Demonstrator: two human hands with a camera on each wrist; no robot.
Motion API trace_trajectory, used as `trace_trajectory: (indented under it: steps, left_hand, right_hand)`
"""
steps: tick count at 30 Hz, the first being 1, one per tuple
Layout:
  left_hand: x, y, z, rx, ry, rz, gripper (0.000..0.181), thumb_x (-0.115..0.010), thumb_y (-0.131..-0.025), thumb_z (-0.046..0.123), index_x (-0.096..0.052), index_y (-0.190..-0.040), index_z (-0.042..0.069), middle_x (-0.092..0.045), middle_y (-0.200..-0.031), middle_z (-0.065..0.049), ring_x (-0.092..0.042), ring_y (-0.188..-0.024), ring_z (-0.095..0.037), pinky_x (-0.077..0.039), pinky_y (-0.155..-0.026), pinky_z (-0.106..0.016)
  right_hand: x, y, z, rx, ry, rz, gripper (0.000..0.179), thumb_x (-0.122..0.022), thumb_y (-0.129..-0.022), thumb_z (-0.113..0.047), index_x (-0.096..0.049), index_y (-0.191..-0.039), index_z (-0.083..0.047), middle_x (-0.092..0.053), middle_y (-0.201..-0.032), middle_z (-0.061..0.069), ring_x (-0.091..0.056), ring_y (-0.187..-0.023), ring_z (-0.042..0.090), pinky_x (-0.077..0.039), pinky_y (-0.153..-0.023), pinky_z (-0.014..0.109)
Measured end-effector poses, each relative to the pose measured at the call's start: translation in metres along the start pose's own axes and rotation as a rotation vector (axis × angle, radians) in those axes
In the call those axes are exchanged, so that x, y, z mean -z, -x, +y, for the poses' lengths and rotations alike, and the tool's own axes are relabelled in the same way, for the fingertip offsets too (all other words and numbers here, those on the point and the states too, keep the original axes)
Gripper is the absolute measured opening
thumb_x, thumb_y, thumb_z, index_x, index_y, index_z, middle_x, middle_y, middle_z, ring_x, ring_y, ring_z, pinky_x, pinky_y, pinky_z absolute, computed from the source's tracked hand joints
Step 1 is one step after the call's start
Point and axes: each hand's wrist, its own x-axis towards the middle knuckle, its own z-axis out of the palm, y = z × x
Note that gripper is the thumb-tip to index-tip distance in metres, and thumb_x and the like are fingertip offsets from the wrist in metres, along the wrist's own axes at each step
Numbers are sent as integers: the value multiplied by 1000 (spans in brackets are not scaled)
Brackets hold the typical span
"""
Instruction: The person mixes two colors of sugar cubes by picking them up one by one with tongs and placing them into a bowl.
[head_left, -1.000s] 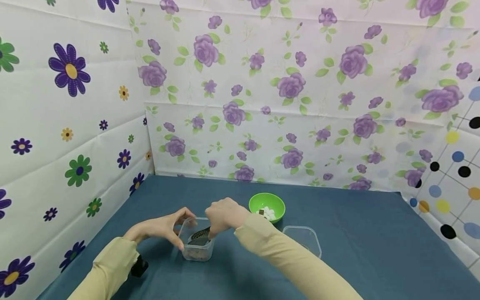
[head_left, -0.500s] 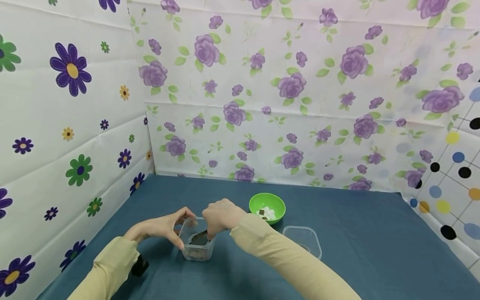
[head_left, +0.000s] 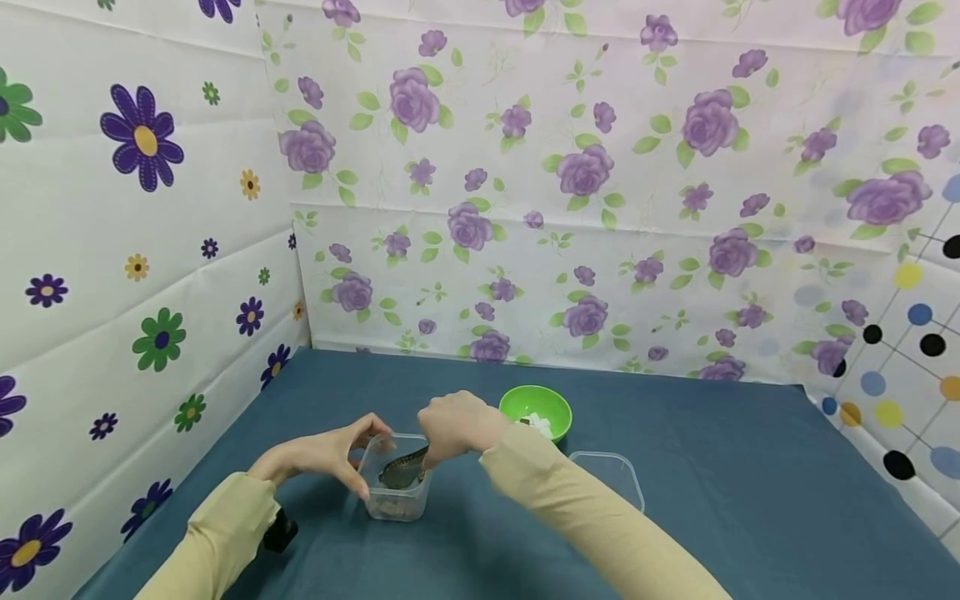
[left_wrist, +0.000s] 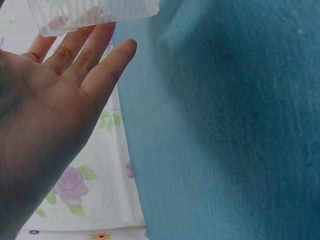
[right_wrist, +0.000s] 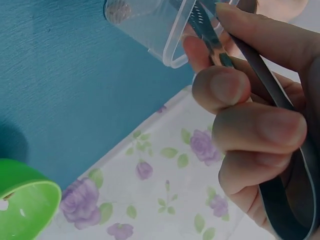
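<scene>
A clear plastic container point(head_left: 396, 507) stands on the blue cloth, with brownish pieces at its bottom. My left hand point(head_left: 322, 454) steadies it at its left side, thumb at the near corner and fingers at the far side. In the left wrist view, the fingertips touch the container's wall point(left_wrist: 107, 11). My right hand point(head_left: 461, 425) grips dark metal tongs point(head_left: 405, 473), whose heads dip into the container. The right wrist view shows the tongs' bent end point(right_wrist: 285, 220) below the curled fingers, and a perforated arm at the container's rim point(right_wrist: 176, 40).
Behind the right forearm sits a green bowl point(head_left: 536, 397) holding white pieces and a brown one. A clear plastic lid point(head_left: 618, 473) lies to the right, partly hidden by the sleeve. Patterned sheets point(head_left: 480, 275) wall in the table at the back and sides.
My right hand has shifted slightly right and up, and more of the tongs shows inside the container. The left hand and container have stayed in place.
</scene>
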Motion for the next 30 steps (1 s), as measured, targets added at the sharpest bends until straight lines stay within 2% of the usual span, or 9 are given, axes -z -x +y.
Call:
trace_trajectory:
  steps: [4, 11, 16, 20, 25, 28, 30]
  left_hand:
    - [0, 0, 1, 10, 2, 1, 71, -76, -75, 17, -30, -127, 0, -34, -128, -13, -37, -114, -32, -43, -85, -45]
    - [-1, -1, 4, 29, -12, 13, 69, -76, -75, 20, -32, -126, 6, -30, -130, -14, -35, -115, -32, -43, -84, -44]
    - [-1, 0, 3, 34, -5, 15, 66, -76, -75, 18, -33, -125, 8, -29, -131, -14, -35, -115, -33, -43, -83, -44]
    - [0, 1, 2, 24, 7, 2, 68, -75, -76, 17, -31, -126, 4, -31, -130, -14, -35, -116, -33, -42, -85, -47]
    - [0, 1, 1, 7, 29, -9, 70, -74, -77, 15, -28, -127, 0, -32, -129, -15, -35, -117, -33, -41, -86, -50]
    - [-1, 1, 1, 2, 34, -14, 69, -74, -77, 15, -29, -127, 1, -32, -129, -16, -35, -117, -33, -41, -86, -51]
    - [-1, 0, 2, 1, 29, -16, 69, -74, -77, 16, -29, -127, 1, -33, -129, -15, -35, -117, -32, -42, -87, -50]
  right_hand:
    - [0, 5, 8, 17, -57, 27, 24, -71, -76, -42, -64, -65, -23, -51, -57, -12, -48, -49, 5, -41, -43, 22]
    - [2, 18, 25, 53, -161, 75, 40, -68, -80, -41, -54, -48, -19, -26, -41, -8, -23, -36, 7, -20, -36, 22]
    - [6, 30, 42, 54, -251, 100, 34, -66, -82, -40, -60, -54, -21, -26, -42, -8, -21, -36, 6, -17, -36, 21]
    - [6, 41, 57, 34, -316, 113, 22, -66, -82, -38, -71, -71, -19, -43, -48, -10, -32, -38, 5, -24, -38, 21]
    - [2, 54, 79, 0, -394, 134, 23, -66, -83, -37, -73, -83, -15, -54, -56, -10, -47, -44, 7, -37, -41, 22]
    - [-2, 63, 94, -32, -448, 135, 23, -65, -84, -36, -73, -84, -14, -57, -57, -11, -49, -44, 7, -40, -42, 23]
    - [-5, 69, 105, -57, -471, 141, 22, -65, -84, -36, -73, -80, -17, -56, -54, -11, -45, -42, 7, -38, -41, 23]
